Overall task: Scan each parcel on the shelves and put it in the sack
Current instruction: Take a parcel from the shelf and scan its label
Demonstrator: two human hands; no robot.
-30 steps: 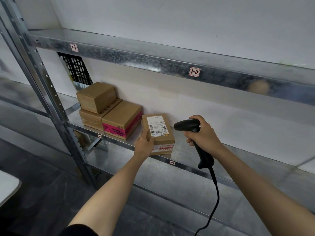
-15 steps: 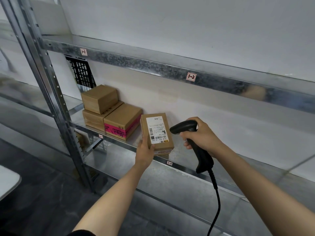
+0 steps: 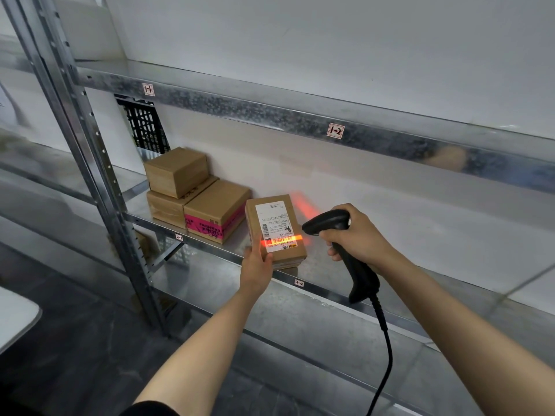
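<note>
My left hand (image 3: 256,268) grips the near end of a small cardboard parcel (image 3: 275,229) with a white label, tilted up over the middle shelf (image 3: 420,274). My right hand (image 3: 357,235) holds a black corded barcode scanner (image 3: 330,223) just right of the parcel. An orange scan line crosses the barcode on the label's lower part. Three more cardboard parcels sit on the same shelf to the left: one (image 3: 177,171) stacked on another (image 3: 166,207), and one with pink tape (image 3: 216,210) beside them.
The metal rack has an upper shelf (image 3: 270,112) with tags 1-1 and 1-2 and a lower shelf (image 3: 300,325). A steel upright (image 3: 99,163) stands at the left. A black plastic crate (image 3: 144,124) sits behind the parcels. A white surface edge (image 3: 15,319) shows at far left.
The scanner's orange beam has come on across the parcel's label. The parcel has tilted up a little more toward me, and the scanner has moved closer to it.
</note>
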